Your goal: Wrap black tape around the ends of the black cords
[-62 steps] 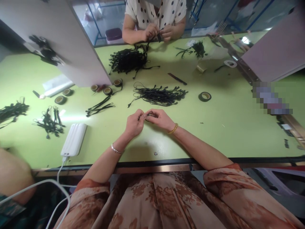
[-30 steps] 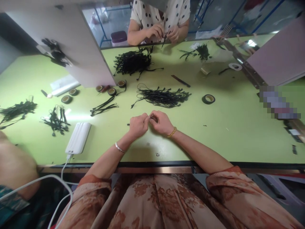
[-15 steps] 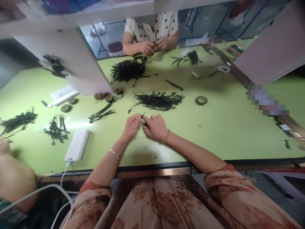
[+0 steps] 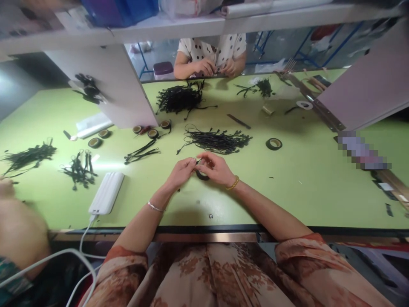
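Note:
My left hand [image 4: 181,174] is closed in a pinch, fingertips meeting the right hand's. A small dark piece shows at its fingertips, too small to name. My right hand [image 4: 219,170] curls over a roll of black tape [image 4: 203,176], whose lower edge shows under the fingers. Just beyond both hands lies a bundle of thin black cords [image 4: 220,140] with small ends. Another roll of black tape [image 4: 274,144] rests flat to the right of that bundle.
Across the green table [image 4: 319,170] a person in a dotted shirt [image 4: 212,53] works beside a black cord pile [image 4: 180,98]. A white power bank [image 4: 107,193] with a cable lies left. Several tape rolls [image 4: 152,133] sit by the upright panel [image 4: 134,89]. Another person's arm [image 4: 22,209] is far left.
The view has tilted up slightly. My right fingers have lifted and arched, and more of the tape roll shows beneath them. Both hands remain together in front of the cord bundle.

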### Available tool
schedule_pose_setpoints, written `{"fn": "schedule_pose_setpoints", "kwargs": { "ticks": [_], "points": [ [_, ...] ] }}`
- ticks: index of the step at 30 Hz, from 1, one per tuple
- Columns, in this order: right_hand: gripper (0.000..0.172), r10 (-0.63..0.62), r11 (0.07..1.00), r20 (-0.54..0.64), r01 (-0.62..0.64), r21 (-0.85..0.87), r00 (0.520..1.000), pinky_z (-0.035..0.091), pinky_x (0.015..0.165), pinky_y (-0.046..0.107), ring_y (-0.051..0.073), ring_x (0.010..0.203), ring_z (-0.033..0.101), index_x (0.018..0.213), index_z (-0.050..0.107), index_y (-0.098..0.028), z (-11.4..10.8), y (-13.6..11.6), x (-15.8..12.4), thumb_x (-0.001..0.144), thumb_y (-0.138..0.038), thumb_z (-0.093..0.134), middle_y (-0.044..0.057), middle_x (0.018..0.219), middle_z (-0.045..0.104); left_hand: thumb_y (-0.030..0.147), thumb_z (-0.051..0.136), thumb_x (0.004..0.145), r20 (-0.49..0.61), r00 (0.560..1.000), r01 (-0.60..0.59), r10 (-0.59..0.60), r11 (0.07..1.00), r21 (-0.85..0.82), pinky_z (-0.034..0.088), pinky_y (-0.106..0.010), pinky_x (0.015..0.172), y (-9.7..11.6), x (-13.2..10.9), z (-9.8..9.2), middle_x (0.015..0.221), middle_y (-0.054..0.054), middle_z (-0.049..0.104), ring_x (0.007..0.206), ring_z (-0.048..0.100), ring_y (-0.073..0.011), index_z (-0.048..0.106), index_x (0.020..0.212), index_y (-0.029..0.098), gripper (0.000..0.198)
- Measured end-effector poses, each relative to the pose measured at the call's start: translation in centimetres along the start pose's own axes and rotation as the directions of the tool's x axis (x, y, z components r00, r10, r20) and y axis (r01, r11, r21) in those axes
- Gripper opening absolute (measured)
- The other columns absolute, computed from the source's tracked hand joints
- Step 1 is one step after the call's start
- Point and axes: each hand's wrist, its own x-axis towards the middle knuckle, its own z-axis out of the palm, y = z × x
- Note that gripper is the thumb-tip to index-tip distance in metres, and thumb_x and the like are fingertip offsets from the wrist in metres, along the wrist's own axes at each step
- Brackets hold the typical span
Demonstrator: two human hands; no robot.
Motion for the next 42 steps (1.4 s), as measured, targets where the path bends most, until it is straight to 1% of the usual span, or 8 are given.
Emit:
{"fn": "schedule_pose_setpoints", "kwargs": {
  "ticks": [4, 11, 17, 26, 32, 35, 39, 42],
  "points": [
    [0.024, 0.007, 0.999, -0.038, -0.005, 0.033, 0.999, 0.042, 0.06, 0.027, 0.012, 0.061, 0.051, 0.078, 0.06, -0.017, -0.3, 0.0, 0.1, 0.083, -0.041, 0.061, 0.002, 0.072, 0.063, 0.063, 0.047, 0.087, 0.038, 0.999, 0.034, -0.032, 0.998, -0.049, 0.023, -0.022, 0.044, 0.2, -0.3, 0.3, 0.053, 0.005, 0.042, 0.045, 0.029, -0.0066, 0.051, 0.072, 0.017, 0.048],
    [0.037, 0.13, 0.956, 0.099, -0.152, 0.252, 0.986, 0.042, 0.055, 0.026, 0.011, 0.054, 0.049, 0.087, 0.058, -0.018, -2.4, 0.3, 0.8, 0.081, -0.054, 0.061, -0.001, 0.065, 0.058, 0.043, 0.051, 0.088, -0.003, 0.998, -0.06, 0.063, 0.969, 0.241, 0.033, -0.022, 0.052, 0.4, -0.3, -0.3, 0.061, 0.003, 0.051, 0.054, 0.04, -0.0091, 0.052, 0.075, 0.018, 0.029],
    [0.029, 0.105, 0.994, 0.084, -0.107, 0.024, 0.991, 0.044, 0.057, 0.026, 0.013, 0.058, 0.054, 0.077, 0.063, -0.016, -2.1, 0.0, 0.5, 0.079, -0.045, 0.066, 0.003, 0.066, 0.064, 0.041, 0.049, 0.088, 0.01, 0.995, -0.094, 0.097, 0.925, 0.368, 0.032, -0.023, 0.053, 0.6, -0.5, -0.1, 0.058, 0.004, 0.048, 0.054, 0.039, -0.0102, 0.049, 0.068, 0.019, 0.03],
    [0.032, 0.061, 0.995, 0.213, -0.076, 0.064, 0.975, 0.039, 0.052, 0.025, 0.011, 0.048, 0.047, 0.073, 0.058, -0.018, -2.7, 0.1, 0.6, 0.084, -0.047, 0.057, -0.002, 0.054, 0.057, 0.066, 0.056, 0.081, 0.313, 0.943, 0.125, -0.114, 0.992, -0.017, 0.022, -0.022, 0.04, 0.0, 0.0, -1.0, 0.05, 0.004, 0.045, 0.04, 0.03, -0.0055, 0.056, 0.069, 0.017, 0.051],
    [0.035, 0.059, 0.995, -0.081, -0.065, -0.077, 0.995, 0.03, 0.051, 0.026, 0.01, 0.047, 0.037, 0.066, 0.054, -0.019, -2.9, 1.4, 1.1, 0.085, -0.048, 0.054, -0.004, 0.05, 0.045, 0.07, 0.05, 0.084, -0.049, 0.989, 0.135, -0.141, 0.984, -0.113, 0.048, -0.027, 0.054, -0.6, 1.3, -3.7, 0.082, -0.012, 0.071, 0.061, 0.063, -0.0145, 0.064, 0.089, 0.013, 0.059],
    [0.038, 0.063, 0.995, -0.136, -0.073, -0.069, 0.989, 0.029, 0.05, 0.026, 0.01, 0.047, 0.034, 0.065, 0.053, -0.019, -3.2, 1.7, 1.3, 0.086, -0.051, 0.054, -0.004, 0.05, 0.042, 0.065, 0.041, 0.09, -0.212, 0.977, 0.016, -0.001, 0.997, 0.071, 0.053, -0.036, 0.075, -0.5, 1.4, -4.3, 0.101, -0.015, 0.071, 0.088, 0.067, -0.0207, 0.064, 0.099, 0.014, 0.057],
    [0.041, 0.064, 0.996, -0.121, -0.071, -0.055, 0.991, 0.029, 0.051, 0.026, 0.011, 0.049, 0.033, 0.067, 0.053, -0.019, -3.1, 1.9, 1.3, 0.087, -0.055, 0.052, -0.004, 0.051, 0.04, 0.051, 0.053, 0.089, -0.107, 0.925, -0.177, 0.366, 0.66, 0.73, 0.04, -0.047, 0.101, -0.1, 0.6, -2.2, 0.112, -0.013, 0.068, 0.11, 0.058, -0.0277, 0.064, 0.107, 0.017, 0.04],
    [0.041, 0.028, 0.991, -0.042, -0.033, -0.13, 0.999, 0.032, 0.054, 0.027, 0.012, 0.052, 0.037, 0.068, 0.053, -0.019, -2.8, 1.7, 1.0, 0.092, -0.052, 0.046, -0.003, 0.054, 0.045, 0.039, 0.044, 0.096, 0.071, 0.93, -0.215, 0.361, 0.377, 0.901, 0.042, -0.042, 0.092, 0.0, 0.0, -0.1, 0.1, -0.013, 0.068, 0.102, 0.058, -0.026, 0.064, 0.103, 0.017, 0.03]
  ]
}}
